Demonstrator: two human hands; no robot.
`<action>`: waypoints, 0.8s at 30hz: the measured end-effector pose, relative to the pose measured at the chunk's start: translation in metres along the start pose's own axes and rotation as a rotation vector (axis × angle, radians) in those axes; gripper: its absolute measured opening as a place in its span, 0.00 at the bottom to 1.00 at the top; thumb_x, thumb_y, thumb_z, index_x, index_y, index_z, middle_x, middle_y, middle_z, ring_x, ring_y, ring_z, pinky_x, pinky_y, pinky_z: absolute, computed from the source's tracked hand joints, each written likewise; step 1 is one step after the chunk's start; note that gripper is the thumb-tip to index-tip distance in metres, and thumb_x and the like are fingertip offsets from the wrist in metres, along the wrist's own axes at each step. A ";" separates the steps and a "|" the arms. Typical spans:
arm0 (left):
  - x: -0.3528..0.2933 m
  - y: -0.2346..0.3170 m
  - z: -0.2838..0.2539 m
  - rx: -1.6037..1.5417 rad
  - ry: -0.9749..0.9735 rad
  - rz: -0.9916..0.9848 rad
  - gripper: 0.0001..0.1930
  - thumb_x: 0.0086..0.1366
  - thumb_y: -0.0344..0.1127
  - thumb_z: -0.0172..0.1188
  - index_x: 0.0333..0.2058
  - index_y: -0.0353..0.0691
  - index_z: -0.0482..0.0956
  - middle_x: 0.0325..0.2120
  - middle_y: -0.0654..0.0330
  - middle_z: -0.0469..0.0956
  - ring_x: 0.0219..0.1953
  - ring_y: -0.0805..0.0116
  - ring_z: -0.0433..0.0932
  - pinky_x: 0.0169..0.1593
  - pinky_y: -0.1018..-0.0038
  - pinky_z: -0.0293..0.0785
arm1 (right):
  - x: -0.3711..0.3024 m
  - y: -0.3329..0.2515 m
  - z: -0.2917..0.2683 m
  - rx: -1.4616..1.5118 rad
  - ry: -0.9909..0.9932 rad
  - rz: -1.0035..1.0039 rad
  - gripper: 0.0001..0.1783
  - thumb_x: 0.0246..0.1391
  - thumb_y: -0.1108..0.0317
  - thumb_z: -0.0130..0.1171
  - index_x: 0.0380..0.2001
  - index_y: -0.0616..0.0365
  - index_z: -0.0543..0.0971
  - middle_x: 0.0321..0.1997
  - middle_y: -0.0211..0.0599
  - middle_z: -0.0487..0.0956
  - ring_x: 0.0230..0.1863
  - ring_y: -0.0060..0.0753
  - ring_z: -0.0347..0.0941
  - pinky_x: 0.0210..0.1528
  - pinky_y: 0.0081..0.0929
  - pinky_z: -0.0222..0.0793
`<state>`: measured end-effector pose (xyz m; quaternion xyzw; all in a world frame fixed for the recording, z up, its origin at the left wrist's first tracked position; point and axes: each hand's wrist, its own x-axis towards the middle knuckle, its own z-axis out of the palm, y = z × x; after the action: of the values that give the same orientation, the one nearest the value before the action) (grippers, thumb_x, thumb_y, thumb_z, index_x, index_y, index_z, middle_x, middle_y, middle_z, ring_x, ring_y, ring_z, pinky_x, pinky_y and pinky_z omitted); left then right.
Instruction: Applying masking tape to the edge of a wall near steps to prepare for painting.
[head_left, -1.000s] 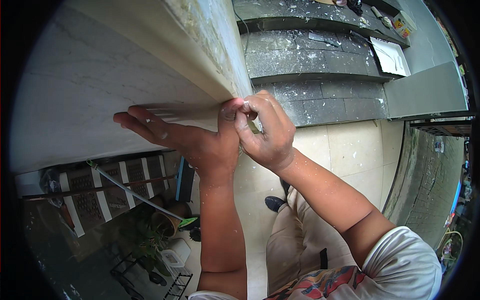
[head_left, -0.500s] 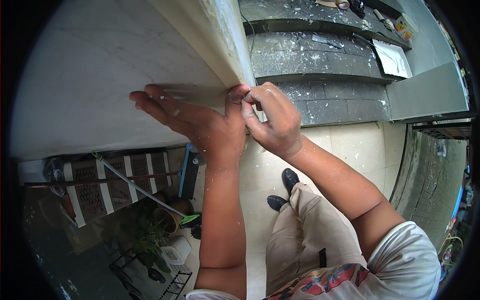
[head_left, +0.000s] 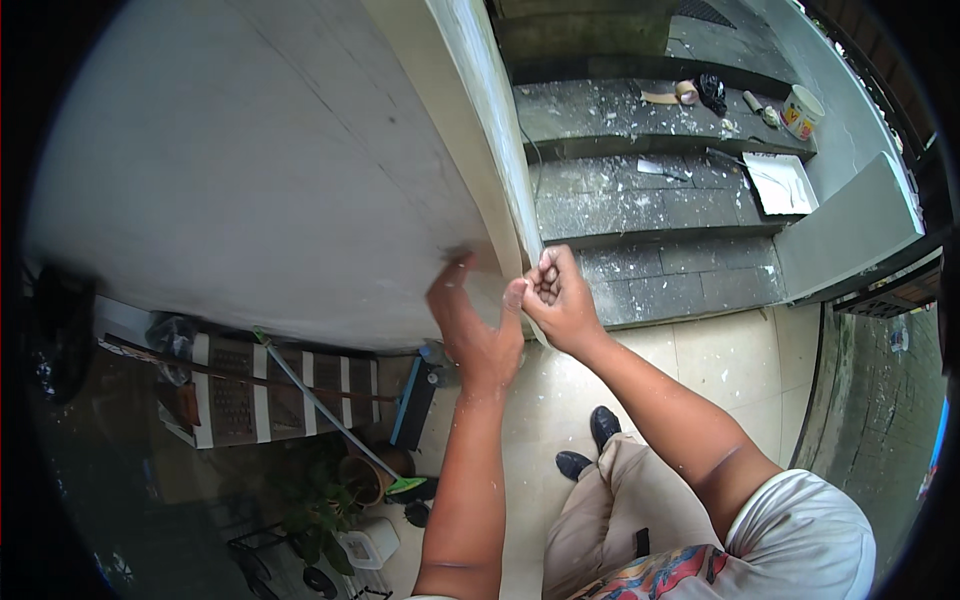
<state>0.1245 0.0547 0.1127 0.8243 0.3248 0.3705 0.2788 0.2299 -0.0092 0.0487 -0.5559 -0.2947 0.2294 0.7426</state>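
Note:
A pale wall [head_left: 300, 150] fills the upper left and ends at a corner edge, with a beige strip [head_left: 445, 100] along it that looks like masking tape or paper. Against the wall face, by the lower part of this edge, is my left hand [head_left: 478, 340]; its fingers are apart and slightly blurred, and its thumb reaches to the strip. My right hand [head_left: 562, 305] is closed at the edge, fingers curled and thumb pinching beside the left thumb. A thin pale end hangs just under the right hand. The pinched part itself is mostly hidden by my fingers.
Paint-spotted dark steps [head_left: 600, 200] rise at the upper right, holding a white paint tray [head_left: 778, 185], a scraper [head_left: 662, 170], a tape roll [head_left: 686, 92] and a white bucket [head_left: 802, 112]. At lower left are a slatted rack [head_left: 290, 395], a broom [head_left: 320, 415] and a potted plant [head_left: 310, 500].
The view has shifted, with wall and steps sitting lower. Both hands are lower along the wall edge. The left fingers have swung upward, and the right hand's fingers are curled more tightly.

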 end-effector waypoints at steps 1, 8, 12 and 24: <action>0.002 0.010 -0.004 -0.001 0.012 0.019 0.34 0.61 0.41 0.71 0.59 0.31 0.65 0.62 0.46 0.65 0.65 0.53 0.63 0.65 0.59 0.60 | -0.003 -0.002 0.000 -0.053 -0.066 0.049 0.17 0.59 0.74 0.61 0.45 0.58 0.65 0.29 0.25 0.72 0.31 0.10 0.67 0.32 0.15 0.67; 0.031 0.047 -0.025 -0.587 -0.121 -0.354 0.18 0.68 0.38 0.64 0.47 0.29 0.75 0.42 0.55 0.80 0.46 0.71 0.77 0.54 0.74 0.72 | -0.024 -0.028 0.010 -0.213 -0.113 0.068 0.08 0.59 0.69 0.61 0.38 0.61 0.74 0.29 0.29 0.72 0.28 0.19 0.67 0.33 0.22 0.67; 0.041 0.055 -0.027 -0.786 0.021 -0.330 0.17 0.68 0.37 0.64 0.47 0.30 0.76 0.40 0.57 0.81 0.43 0.72 0.78 0.51 0.76 0.73 | -0.025 -0.034 0.004 -0.341 -0.116 0.053 0.09 0.57 0.69 0.61 0.38 0.61 0.75 0.32 0.36 0.72 0.30 0.28 0.69 0.35 0.26 0.68; 0.055 0.067 -0.021 -0.609 0.136 -0.307 0.07 0.67 0.31 0.64 0.37 0.33 0.81 0.32 0.61 0.82 0.35 0.74 0.79 0.44 0.77 0.72 | -0.002 -0.042 -0.007 -0.227 -0.184 0.176 0.06 0.58 0.70 0.57 0.34 0.60 0.72 0.29 0.41 0.74 0.29 0.36 0.72 0.37 0.31 0.69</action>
<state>0.1585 0.0577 0.1948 0.6183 0.3372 0.4583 0.5422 0.2338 -0.0270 0.0872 -0.6364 -0.3354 0.3089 0.6221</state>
